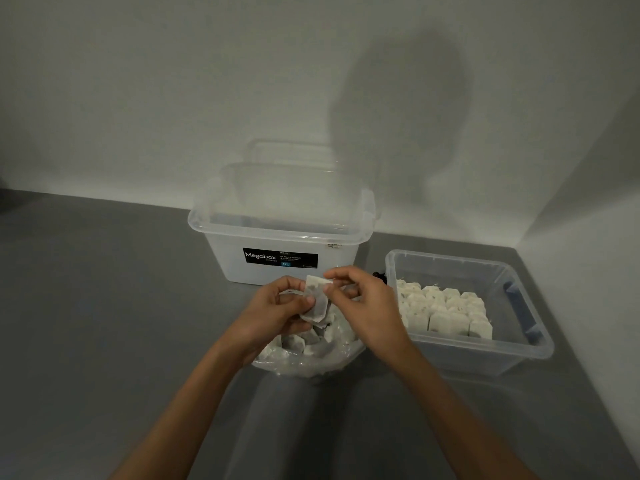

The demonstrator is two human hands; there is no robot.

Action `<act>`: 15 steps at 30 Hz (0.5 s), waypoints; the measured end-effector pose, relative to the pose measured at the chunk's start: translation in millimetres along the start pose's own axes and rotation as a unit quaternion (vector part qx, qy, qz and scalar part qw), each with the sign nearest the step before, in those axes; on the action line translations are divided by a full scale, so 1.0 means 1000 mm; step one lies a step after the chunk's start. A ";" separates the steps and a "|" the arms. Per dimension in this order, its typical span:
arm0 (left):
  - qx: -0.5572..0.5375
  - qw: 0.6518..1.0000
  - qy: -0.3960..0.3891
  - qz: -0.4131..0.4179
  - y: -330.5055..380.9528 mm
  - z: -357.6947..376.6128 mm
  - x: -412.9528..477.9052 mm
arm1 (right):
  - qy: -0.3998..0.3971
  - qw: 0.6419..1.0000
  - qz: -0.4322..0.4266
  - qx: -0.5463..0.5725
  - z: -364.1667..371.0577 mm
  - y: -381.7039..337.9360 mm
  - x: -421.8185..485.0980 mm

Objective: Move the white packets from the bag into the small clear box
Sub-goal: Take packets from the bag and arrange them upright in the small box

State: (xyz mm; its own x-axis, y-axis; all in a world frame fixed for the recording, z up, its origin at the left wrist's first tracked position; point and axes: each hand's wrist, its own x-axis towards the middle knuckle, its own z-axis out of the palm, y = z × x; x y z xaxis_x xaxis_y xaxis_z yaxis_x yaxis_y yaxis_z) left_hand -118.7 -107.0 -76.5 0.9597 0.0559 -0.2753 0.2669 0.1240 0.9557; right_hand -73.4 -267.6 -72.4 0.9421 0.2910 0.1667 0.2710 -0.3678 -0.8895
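While rows of packets [446, 310] already fill the small box [530, 344], we see both hands, left [277, 313] and right [363, 303], pinching several more above the bag [311, 358], where many remain.

A plain indoor room corner is shown: bare white walls [138, 98] met by a smooth grey floor [86, 306].

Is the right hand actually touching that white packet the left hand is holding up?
Touching. The head view shows the right hand pinching the top corner of the white packet between thumb and fingertip, while the left hand grips its lower side above the bag.
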 end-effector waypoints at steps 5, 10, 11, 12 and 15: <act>-0.020 1.000 -0.020 0.007 0.005 0.004 -0.002 | 0.004 0.999 0.030 0.040 0.003 0.004 0.005; -0.096 0.995 -0.026 0.002 0.005 0.006 -0.003 | 0.044 0.954 0.150 0.255 -0.003 0.002 0.004; -0.110 0.994 -0.022 0.003 0.005 0.007 -0.003 | 0.048 0.943 0.168 0.283 -0.003 0.003 0.003; -0.123 0.992 -0.017 0.005 0.004 0.007 -0.003 | 0.050 0.931 0.183 0.311 -0.003 0.005 0.002; -0.139 0.990 0.009 0.010 0.001 0.010 -0.001 | 0.034 0.909 0.204 0.361 -0.002 0.008 -0.001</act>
State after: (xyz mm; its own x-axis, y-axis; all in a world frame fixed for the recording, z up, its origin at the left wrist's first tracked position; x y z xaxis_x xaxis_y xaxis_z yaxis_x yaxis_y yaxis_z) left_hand -118.2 -116.6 -74.3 0.9623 0.0785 -0.2604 0.2107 0.3899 0.8964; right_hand -71.7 -272.7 -78.3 0.9520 0.1954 -0.2354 -0.2805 0.2502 -0.9267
